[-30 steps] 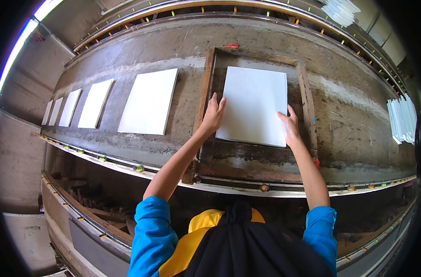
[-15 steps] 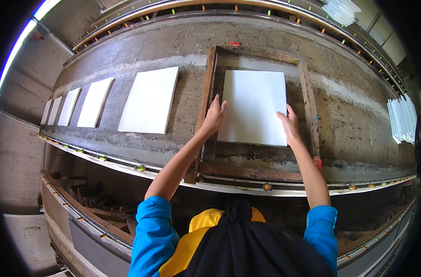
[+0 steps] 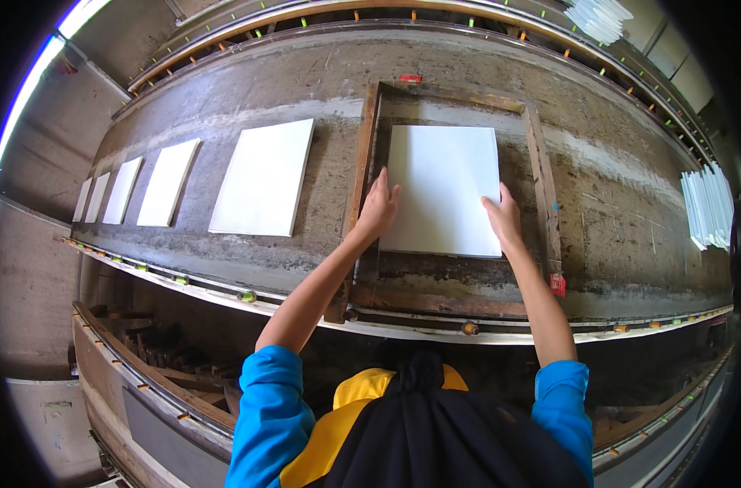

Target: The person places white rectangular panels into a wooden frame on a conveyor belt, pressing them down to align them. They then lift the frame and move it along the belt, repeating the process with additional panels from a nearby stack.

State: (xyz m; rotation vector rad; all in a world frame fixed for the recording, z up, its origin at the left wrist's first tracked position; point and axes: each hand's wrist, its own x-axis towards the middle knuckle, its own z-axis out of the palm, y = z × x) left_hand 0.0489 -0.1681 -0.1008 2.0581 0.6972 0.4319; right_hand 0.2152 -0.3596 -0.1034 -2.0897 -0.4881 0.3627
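Scuffed table (image 3: 638, 211) stretches beneath the frame (image 3: 543, 171); inside that lies the white sheet (image 3: 442, 183). The right hand (image 3: 504, 220) grips its right edge, thumb on top; the left hand (image 3: 378, 210) meets the opposite edge, its hold hard to tell. Uneven pressure could skew it.

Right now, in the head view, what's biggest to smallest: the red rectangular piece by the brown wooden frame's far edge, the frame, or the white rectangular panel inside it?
1. Brown wooden frame
2. White rectangular panel
3. Red rectangular piece
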